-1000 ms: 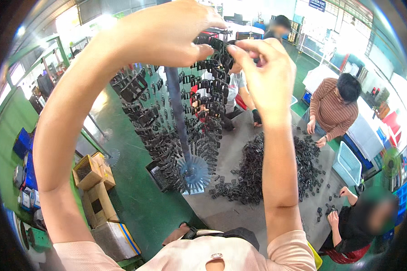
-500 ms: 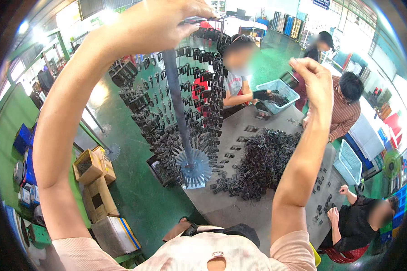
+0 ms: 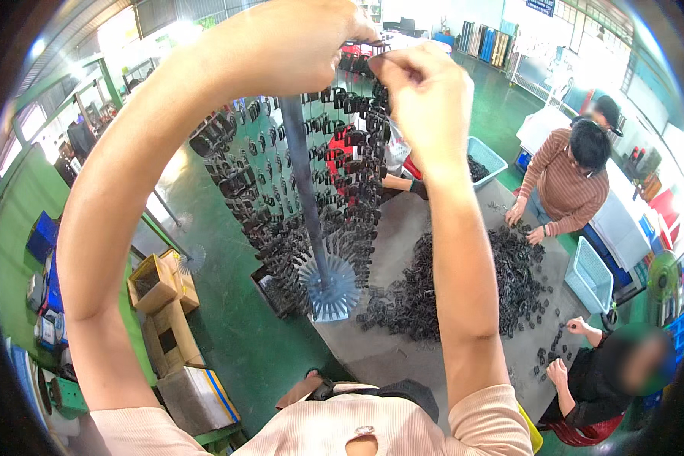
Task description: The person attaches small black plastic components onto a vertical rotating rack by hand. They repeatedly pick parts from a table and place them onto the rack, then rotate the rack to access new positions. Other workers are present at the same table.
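Observation:
A tall rack with a grey pole (image 3: 300, 167) is hung with strands of small black buckle-like parts (image 3: 349, 140). Spokes fan out round its metal base (image 3: 328, 287). High at the top of this rack is my left hand (image 3: 308, 49), its fingers bent and closed at the rim; what they grip is hidden. My right hand (image 3: 429, 87) is raised close beside it, thumb and fingers pinched at the strands' upper right. A black part, plain in that hand earlier, is now mostly covered by the fingers.
On the grey table (image 3: 365, 353) lies a heap of black parts (image 3: 425, 296). A person in stripes (image 3: 570, 178) reaches into it; another in black (image 3: 593, 372) handles loose pieces. Blue baskets (image 3: 590, 275) stand at the right, cardboard boxes (image 3: 178, 334) at the left.
My right hand has moved left and up to the rack with the black part, next to my left hand. The striped-shirt person's hands now reach the heap.

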Demonstrator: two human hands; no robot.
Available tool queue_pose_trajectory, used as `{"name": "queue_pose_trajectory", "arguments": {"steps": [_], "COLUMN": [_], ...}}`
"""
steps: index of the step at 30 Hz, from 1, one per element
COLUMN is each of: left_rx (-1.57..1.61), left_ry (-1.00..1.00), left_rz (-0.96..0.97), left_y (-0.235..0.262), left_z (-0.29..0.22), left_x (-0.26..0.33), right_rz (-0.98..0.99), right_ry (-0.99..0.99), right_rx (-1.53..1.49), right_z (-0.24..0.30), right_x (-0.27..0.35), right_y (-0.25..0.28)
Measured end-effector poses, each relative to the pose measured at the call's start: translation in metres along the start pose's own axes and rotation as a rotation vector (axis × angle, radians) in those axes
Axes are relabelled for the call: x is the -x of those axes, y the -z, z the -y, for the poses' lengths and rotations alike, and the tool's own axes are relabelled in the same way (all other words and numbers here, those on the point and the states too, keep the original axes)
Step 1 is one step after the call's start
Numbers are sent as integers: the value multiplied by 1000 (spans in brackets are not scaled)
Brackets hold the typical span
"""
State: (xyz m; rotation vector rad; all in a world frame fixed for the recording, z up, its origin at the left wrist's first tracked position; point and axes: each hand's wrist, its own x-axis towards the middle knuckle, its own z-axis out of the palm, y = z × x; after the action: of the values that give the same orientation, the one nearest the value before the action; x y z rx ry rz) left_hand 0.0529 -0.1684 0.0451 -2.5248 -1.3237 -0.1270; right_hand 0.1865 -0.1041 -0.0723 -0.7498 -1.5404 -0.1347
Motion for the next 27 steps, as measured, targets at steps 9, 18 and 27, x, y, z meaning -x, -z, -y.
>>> {"name": "queue_pose_trajectory", "arguments": {"steps": [9, 18, 27], "left_rx": [90, 28, -3], "left_ry": [-227, -199, -201], "left_rz": [-211, -53, -181], "left_y": [-15, 10, -20], "left_z": [26, -5, 16], "left_x": [17, 13, 0], "right_rz": [292, 72, 61], "right_ry": [-320, -33, -286], "right_rx": [248, 77, -217], "right_z": [-74, 8, -27], "right_x": [-4, 0, 0], "right_y": [101, 23, 62]}}
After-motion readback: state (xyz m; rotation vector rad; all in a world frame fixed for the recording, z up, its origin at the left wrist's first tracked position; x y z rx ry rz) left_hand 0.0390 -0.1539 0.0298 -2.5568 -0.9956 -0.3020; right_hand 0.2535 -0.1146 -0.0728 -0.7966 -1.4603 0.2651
